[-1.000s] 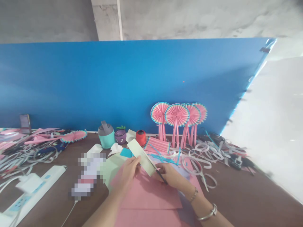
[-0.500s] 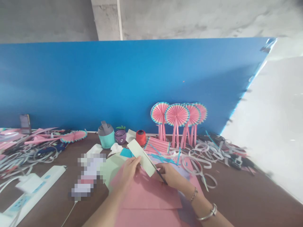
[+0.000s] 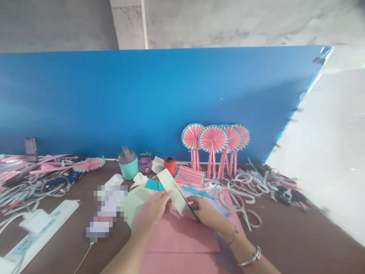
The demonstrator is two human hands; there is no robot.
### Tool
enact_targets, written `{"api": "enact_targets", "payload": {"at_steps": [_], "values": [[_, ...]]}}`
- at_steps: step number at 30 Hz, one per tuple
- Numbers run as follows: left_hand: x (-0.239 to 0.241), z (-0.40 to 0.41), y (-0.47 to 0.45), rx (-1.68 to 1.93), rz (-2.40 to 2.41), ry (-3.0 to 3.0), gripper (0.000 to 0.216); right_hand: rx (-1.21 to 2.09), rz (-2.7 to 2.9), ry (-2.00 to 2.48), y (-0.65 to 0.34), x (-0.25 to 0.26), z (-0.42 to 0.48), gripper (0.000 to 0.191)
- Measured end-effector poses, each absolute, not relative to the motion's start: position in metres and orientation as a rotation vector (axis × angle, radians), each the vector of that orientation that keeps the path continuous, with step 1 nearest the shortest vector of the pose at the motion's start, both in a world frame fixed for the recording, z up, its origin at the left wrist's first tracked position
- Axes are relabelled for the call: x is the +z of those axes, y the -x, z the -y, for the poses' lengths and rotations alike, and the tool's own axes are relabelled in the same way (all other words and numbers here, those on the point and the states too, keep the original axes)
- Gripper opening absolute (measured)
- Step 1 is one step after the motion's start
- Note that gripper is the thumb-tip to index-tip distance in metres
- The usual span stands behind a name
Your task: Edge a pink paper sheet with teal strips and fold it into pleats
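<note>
1. The left hand [image 3: 155, 209] held a pale paper strip [image 3: 172, 189] just above the desk [image 3: 285, 236]. Its fingers [image 3: 166, 196] were pinched shut on the strip's left edge.
2. The strip stood tilted. Its far end pointed up and away toward the blue board [image 3: 142, 102], and its near end lay between the two hands.
3. The right hand [image 3: 204, 211] was closed around a pair of scissors [image 3: 194, 214]. The dark blades met the strip's lower end, but the blur made it hard to say how far apart they stood.
4. Both hands hovered over a pink sheet [image 3: 182, 238] that lay flat on the desk. A pale green sheet [image 3: 133, 203] lay partly under its left side.
5. A silver bangle [image 3: 251, 259] sat on the right wrist.
6. Beyond the hands lay a pleated pink piece [image 3: 189, 176]. Behind it, four pink paper fans [image 3: 212, 139] stood upright against the blue board.
7. To the left of the fans, a teal jug [image 3: 128, 165], a purple pot [image 3: 145, 164] and a red thread spool [image 3: 170, 164] stood in a row near the board.
8. White paper loops [image 3: 242, 190] were scattered on the desk to the right of the hands.
9. A white power strip [image 3: 42, 224] lay well apart on the left.
</note>
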State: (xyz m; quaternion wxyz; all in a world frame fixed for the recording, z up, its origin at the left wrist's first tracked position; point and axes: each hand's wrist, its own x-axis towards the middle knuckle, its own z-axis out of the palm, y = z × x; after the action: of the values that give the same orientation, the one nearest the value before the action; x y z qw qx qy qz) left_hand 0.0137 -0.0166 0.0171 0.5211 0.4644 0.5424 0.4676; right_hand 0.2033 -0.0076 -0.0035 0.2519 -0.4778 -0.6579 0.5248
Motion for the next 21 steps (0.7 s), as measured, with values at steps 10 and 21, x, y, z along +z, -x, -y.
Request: {"api": "enact_targets", "payload": {"at_steps": [10,21], "values": [[0.062,0.041,-0.023,1.008,-1.386,-1.173,0.046,1.461,1.729,1.22,-0.202,-0.01,0.006,0.046],[0.059,0.04,-0.024,0.971,-1.396,-1.167,0.041,1.407,1.724,1.238,-0.197,-0.003,0.01,0.058]]}}
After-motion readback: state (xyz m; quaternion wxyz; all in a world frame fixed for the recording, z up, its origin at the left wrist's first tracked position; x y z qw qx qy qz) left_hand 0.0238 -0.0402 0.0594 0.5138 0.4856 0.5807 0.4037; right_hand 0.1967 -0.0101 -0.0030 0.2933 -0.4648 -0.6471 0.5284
